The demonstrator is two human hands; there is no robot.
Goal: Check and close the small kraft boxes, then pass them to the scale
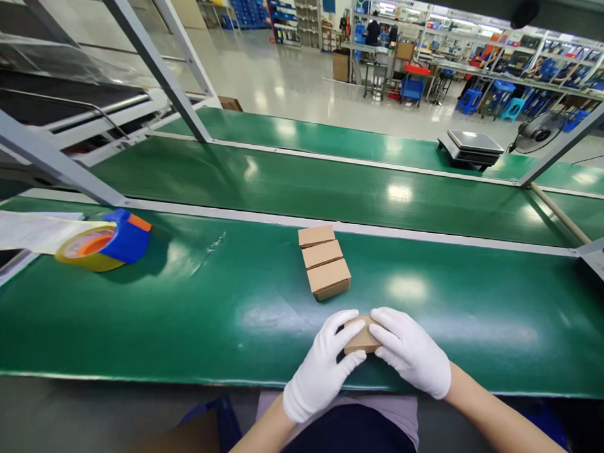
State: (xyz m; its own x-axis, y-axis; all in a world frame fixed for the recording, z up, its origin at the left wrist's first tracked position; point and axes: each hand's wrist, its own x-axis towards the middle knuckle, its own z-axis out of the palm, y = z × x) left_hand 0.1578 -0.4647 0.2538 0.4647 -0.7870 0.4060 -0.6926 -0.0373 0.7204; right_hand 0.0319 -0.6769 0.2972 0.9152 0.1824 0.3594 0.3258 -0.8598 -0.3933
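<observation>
Both my hands wear white gloves and grip one small brown cardboard box (363, 339) near the front edge of the green work table (202, 335). My left hand (326, 364) is closed around the box's left end, fingers on top and thumb along the near side. On the right end, my right hand (410, 351) curls its fingers over the top; its thumb is partly hidden. Just beyond my hands, three similar cardboard boxes (328, 276) lie in a slanting row, touching or nearly so.
A blue tape dispenser with yellow tape (126, 239) stands at the left beside papers (31, 231). Behind the table runs a green conveyor belt (304, 186). Grey frame posts (154, 53) rise at the sides. A scale (469, 148) and a fan (539, 133) are at the far right.
</observation>
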